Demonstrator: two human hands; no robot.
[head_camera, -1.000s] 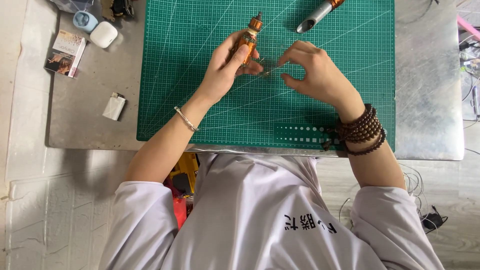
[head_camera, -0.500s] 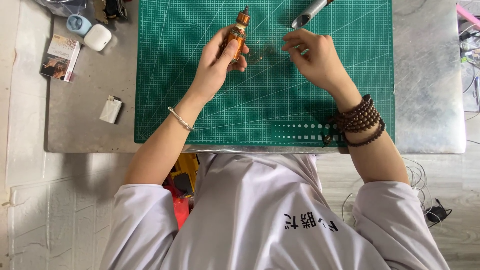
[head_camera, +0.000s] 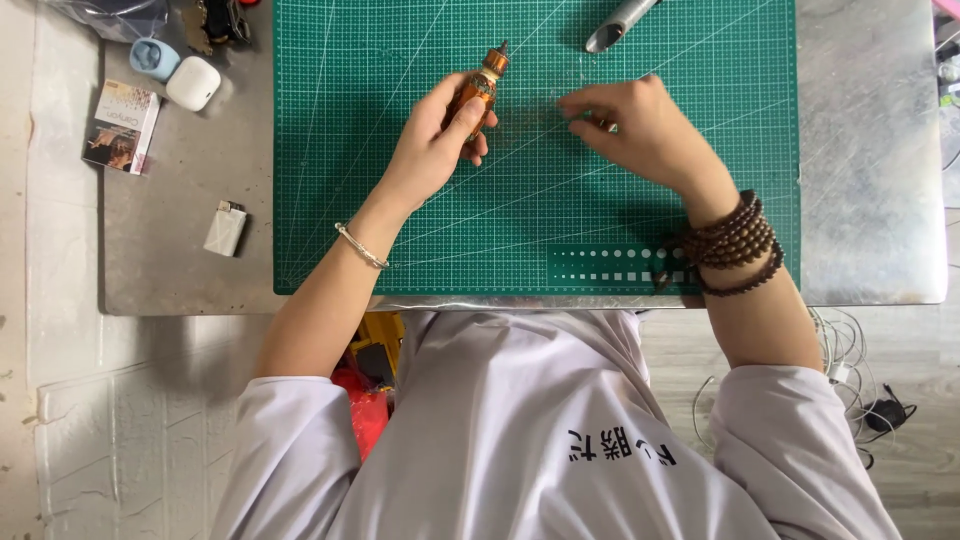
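My left hand (head_camera: 432, 140) grips a small orange-brown tool (head_camera: 481, 84) with a dark pointed tip, held above the green cutting mat (head_camera: 420, 230). A thin silver bracelet sits on that wrist. My right hand (head_camera: 640, 130) hovers to the right of the tool, fingertips pinched together near something small I cannot make out. Dark wooden bead bracelets (head_camera: 735, 245) wrap the right wrist. The hands are a short gap apart.
A grey metal tube (head_camera: 620, 22) lies at the mat's top edge. On the grey table left of the mat are a white lighter (head_camera: 226, 228), a small printed box (head_camera: 122, 126), a white case (head_camera: 193, 82) and a pale blue one (head_camera: 155, 57). Cables lie on the floor at right.
Both hands have drawn apart: the right hand moved right, away from the tool, while the left hand kept its hold on the tool.
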